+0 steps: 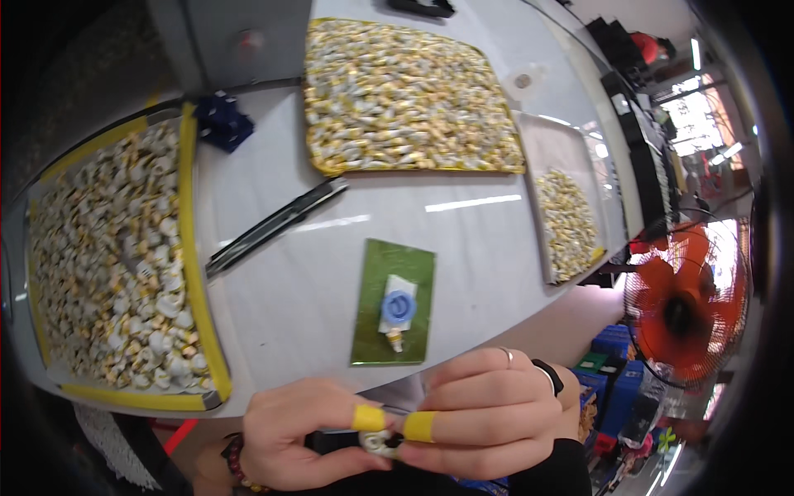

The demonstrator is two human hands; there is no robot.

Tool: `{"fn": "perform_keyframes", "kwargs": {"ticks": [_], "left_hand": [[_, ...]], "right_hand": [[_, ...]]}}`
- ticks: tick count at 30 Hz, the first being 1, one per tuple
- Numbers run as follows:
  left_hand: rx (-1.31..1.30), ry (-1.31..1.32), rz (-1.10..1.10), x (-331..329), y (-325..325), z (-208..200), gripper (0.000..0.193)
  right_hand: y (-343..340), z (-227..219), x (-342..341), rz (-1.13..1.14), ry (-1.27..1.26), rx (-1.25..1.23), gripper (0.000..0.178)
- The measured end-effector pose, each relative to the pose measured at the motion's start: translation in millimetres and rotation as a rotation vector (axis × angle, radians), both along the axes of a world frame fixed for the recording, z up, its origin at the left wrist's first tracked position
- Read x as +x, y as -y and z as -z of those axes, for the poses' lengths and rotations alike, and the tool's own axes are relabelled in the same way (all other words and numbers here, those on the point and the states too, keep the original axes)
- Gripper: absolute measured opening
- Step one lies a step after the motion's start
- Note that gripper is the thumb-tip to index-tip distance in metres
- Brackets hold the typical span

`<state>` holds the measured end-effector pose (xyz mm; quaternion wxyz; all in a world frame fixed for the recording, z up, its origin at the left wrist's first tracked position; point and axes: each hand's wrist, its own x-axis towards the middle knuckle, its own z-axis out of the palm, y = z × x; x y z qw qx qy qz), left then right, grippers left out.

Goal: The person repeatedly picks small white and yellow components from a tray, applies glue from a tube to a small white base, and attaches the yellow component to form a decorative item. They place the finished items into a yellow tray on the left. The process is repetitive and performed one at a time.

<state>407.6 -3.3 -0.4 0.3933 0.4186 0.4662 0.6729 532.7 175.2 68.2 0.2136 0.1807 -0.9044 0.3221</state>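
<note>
Near the table's front edge, my left hand (306, 426) and my right hand (492, 413) meet, fingers pinched together with yellow tape around one finger of each. Between their fingertips is a small white piece (378, 443) with a rounded opening; the fingers cover part of it. Just beyond them, a green rectangular plate (372, 273) lies on the table. On it rests a white pad with a round blue disc (399, 307), and beside the disc is a small white-and-gold piece (395, 340).
At the left stands a yellow-edged tray (188, 248) of loose white-and-gold pieces. A larger tray (413, 171) of similar pieces lies at the back, a partly filled one (558, 128) at the right. A black bar (277, 226) crosses the table; an orange fan (686, 306) stands beyond its right side.
</note>
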Motion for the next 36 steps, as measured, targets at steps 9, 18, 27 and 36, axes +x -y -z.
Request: {"fn": "perform_keyframes", "kwargs": {"ticks": [9, 18, 27, 36], "left_hand": [[-0.056, 0.589, 0.105, 8, 14, 13, 0.034], [-0.013, 0.818, 0.212, 5, 17, 17, 0.035], [0.014, 0.839, 0.231, 1, 18, 17, 0.035], [0.029, 0.777, 0.247, -3, 18, 21, 0.036]], "right_hand": [[-151, -12, 36, 0.970, 0.325, 0.273, 0.017], [-192, 33, 52, 0.941, 0.670, 0.126, 0.014], [-180, 25, 47, 1.025, 0.389, 0.192, 0.008], [-49, -3, 7, 0.372, 0.404, 0.003, 0.025]]}}
